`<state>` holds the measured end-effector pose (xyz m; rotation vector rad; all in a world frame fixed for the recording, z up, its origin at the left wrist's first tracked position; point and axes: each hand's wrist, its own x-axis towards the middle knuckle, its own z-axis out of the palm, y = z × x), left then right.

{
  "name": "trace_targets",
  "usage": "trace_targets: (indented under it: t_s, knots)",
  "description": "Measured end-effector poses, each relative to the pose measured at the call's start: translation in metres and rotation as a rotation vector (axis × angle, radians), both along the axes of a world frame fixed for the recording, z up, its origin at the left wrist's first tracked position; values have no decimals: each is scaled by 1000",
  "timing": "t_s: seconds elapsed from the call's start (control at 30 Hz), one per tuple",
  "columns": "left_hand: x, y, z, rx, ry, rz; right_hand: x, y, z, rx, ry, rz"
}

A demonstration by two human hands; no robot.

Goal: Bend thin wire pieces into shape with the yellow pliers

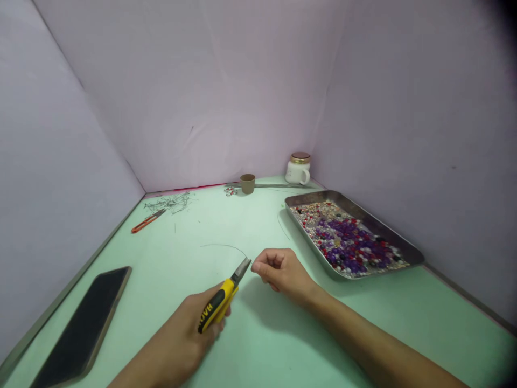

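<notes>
At the near left, a dark-screened phone (83, 326) lies face up on the pale green tabletop (258, 345), slanting toward the left wall. Beyond it, on the far left, a pair of orange-handled snips (147, 222) rests with its blades pointing right and away, their tips just beside a loose, tangled heap of thin wire pieces (172, 202).

Further right, in the near middle, the person's left hand (197, 326) has its fingers wrapped around yellow-and-black pliers (223, 302), whose nose points far and to the right. One thin curved wire (222, 246) arcs from the left of the pliers to their tip, where its right end meets the metal nose. On the far side, a small scatter of red and pale beads (231, 191) sits just left of a small brown cup (247, 184).

Just right of the pliers' tip is the right hand (285, 272), its thumb and forefinger brought together and the other fingers curled in; whether anything thin is pinched there cannot be made out. To its far right, a white mug-shaped jar (297, 172) with a brown-and-gold lid stands upright near the corner. At the right, a metal tray (388, 229) holds a spread of mixed beads (349, 242), purple ones massed in the middle, with red, white and black among them.
</notes>
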<state>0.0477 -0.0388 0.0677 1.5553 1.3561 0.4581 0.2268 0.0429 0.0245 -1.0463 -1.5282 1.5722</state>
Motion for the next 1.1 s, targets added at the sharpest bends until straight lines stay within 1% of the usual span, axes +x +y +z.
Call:
trace_targets:
  t_s: [0.03, 0.1, 0.2, 0.23, 0.27, 0.3, 0.37, 0.4, 0.43, 0.47, 0.5, 0.57, 0.67, 0.7, 0.73, 0.77, 0.8, 0.9, 0.93, 1.0, 1.1]
  knots:
    - [1, -1, -5, 74, 88, 13, -1, 0, -1, -40, -9, -4]
    - [0, -2, -21, 213, 182, 5, -2, 1, -3, -106, -14, -13]
    - [-3, -6, -47, 357, 379, 83, -3, 2, -4, -132, -33, -27]
    - [-3, -7, -52, 383, 428, 103, -3, 2, -4, -123, -42, -31]
    - [-3, -8, -54, 403, 454, 120, -3, 2, -3, -109, -51, -34]
    - [-2, -8, -51, 411, 443, 123, -2, 2, -2, -94, -57, -35]
    - [0, -8, -38, 374, 327, 100, -1, 2, -1, -58, -54, -27]
    - [1, -8, -29, 317, 227, 69, -1, 2, 0, -35, -44, -15]
    - [1, -7, -20, 211, 143, 32, 0, 2, 0, -11, -28, -1]
    - [0, -6, -12, 109, 70, 29, 0, 2, 0, 16, -4, 15]
    - [-1, -5, -7, 5, -25, 9, 1, 2, 0, 42, 24, 29]
    - [-5, -3, -5, -140, -251, -57, 2, 2, -1, 80, 78, 49]
    - [-10, 0, -14, -280, -587, -109, 3, 1, -2, 95, 121, 66]
    - [-11, 1, -17, -309, -660, -110, 4, 1, -1, 94, 123, 68]
    - [-11, 1, -18, -318, -683, -109, 4, 1, -1, 91, 119, 68]
    - [-11, 1, -19, -301, -640, -103, 3, 1, -1, 86, 108, 63]
    - [-11, 1, -18, -252, -537, -91, 3, 2, -1, 76, 91, 55]
    - [-8, 0, -18, 31, -61, -14, 1, 3, -4, -2, 17, 20]
    - [-8, -1, -21, 123, 65, 8, 0, 3, -5, -41, 1, 9]
    - [-7, -2, -31, 253, 225, 32, -2, 4, -7, -116, -8, -6]
    - [-6, -3, -46, 298, 396, 70, -3, 5, -9, -161, -8, -26]
